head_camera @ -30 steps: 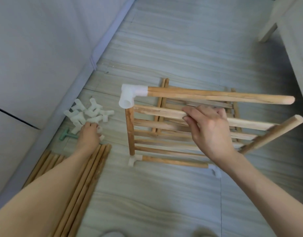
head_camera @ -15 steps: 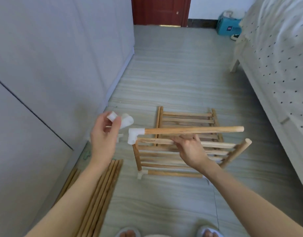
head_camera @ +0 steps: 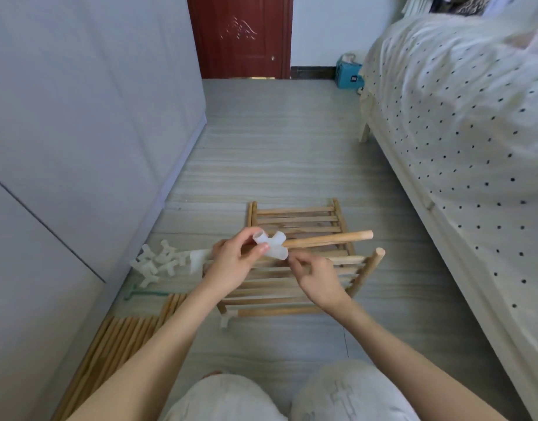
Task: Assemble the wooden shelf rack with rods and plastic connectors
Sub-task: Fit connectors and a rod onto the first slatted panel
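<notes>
Single head view, looking forward-down, close over hands, floor beyond.

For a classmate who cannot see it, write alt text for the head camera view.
Two hands hold a white plastic connector above a half-built wooden rack on the floor; the left hand pinches it, the right hand touches its lower end. Spare connectors and rods lie left.

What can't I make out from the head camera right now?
- White plastic elbow connector on the upright wooden rack frame: mostly hidden by the left hand.
- Right hand grip: curled fingers beside the white multi-way plastic connector; contact unclear.
- Loose wooden rods: near ends covered by the left forearm.
- Teal box label: too small.
</notes>
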A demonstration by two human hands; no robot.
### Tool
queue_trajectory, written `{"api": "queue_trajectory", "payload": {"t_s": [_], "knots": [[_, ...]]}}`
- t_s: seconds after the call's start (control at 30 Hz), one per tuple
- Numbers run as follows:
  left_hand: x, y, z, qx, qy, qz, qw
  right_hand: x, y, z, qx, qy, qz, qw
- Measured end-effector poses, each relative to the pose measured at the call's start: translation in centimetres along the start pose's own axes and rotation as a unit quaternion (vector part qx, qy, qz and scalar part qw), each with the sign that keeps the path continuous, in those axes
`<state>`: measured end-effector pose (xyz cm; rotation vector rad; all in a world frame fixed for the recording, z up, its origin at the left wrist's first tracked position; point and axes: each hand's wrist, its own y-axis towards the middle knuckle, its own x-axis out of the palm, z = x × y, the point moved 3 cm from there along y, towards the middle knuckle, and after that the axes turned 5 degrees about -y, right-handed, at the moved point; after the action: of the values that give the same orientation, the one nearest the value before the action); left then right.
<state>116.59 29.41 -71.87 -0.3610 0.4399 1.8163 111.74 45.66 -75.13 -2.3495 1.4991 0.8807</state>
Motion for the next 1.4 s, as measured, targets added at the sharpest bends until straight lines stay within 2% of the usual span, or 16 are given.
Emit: {"api": "queue_trajectory", "payload": {"t_s": [0.03,0.1,0.17,0.27,0.33,0.43,0.53,0.63,0.77,0.87,1.0,1.13,1.23,1.4], "knots": [[0.1,0.0,0.0,0.005,0.001,-0.005,1.0,-0.5,-0.2,-0.4,0.076,0.136,-0.007,0.988],[0.2,-0.1,0.1,0.018,0.0,-0.007,1.0,-0.9,-0.1,-1.4,0.203,0.338,-0.078,0.915],[0.4,-0.2,0.1,0.027,-0.011,-0.008,1.0,-1.1,0.1,-2.3,0.263,0.411,-0.139,0.862],[0.5,-0.3,0.2,0.047,-0.016,-0.012,0.999,-0.9,0.2,-3.0,0.306,0.44,-0.167,0.828],[0.6,-0.4,0.1,0.06,0.002,-0.022,0.998,-0.8,-0.1,-2.9,0.327,0.443,-0.178,0.816],[1.0,-0.5,-0.1,0.066,0.077,-0.036,0.994,-1.7,-0.3,-2.1,0.335,0.429,-0.159,0.824],[1.3,0.0,-0.3,0.055,0.178,-0.037,0.982,-4.2,-0.7,-1.1,0.307,0.463,-0.079,0.828],[2.3,0.8,0.3,0.061,0.26,-0.073,0.961,-8.0,-1.4,0.5,0.255,0.487,0.014,0.835],[4.4,1.5,1.4,0.076,0.299,-0.097,0.946,-12.7,-2.3,3.4,0.228,0.338,0.171,0.897],[5.2,1.6,1.5,0.08,0.331,-0.084,0.936,-14.3,-2.7,5.6,0.246,0.26,0.223,0.907],[5.5,1.5,1.2,0.073,0.34,-0.087,0.934,-14.4,-2.9,7.5,0.268,0.1,0.21,0.935],[5.6,1.2,1.2,0.088,0.342,-0.081,0.932,-13.8,-2.4,7.7,0.23,-0.062,0.175,0.955],[5.5,1.2,1.4,0.085,0.349,-0.09,0.929,-13.4,-2.1,7.4,0.219,-0.104,0.162,0.957],[5.4,0.8,1.5,0.086,0.34,-0.081,0.933,-13.2,-2.0,7.0,0.219,-0.109,0.162,0.956]]}}
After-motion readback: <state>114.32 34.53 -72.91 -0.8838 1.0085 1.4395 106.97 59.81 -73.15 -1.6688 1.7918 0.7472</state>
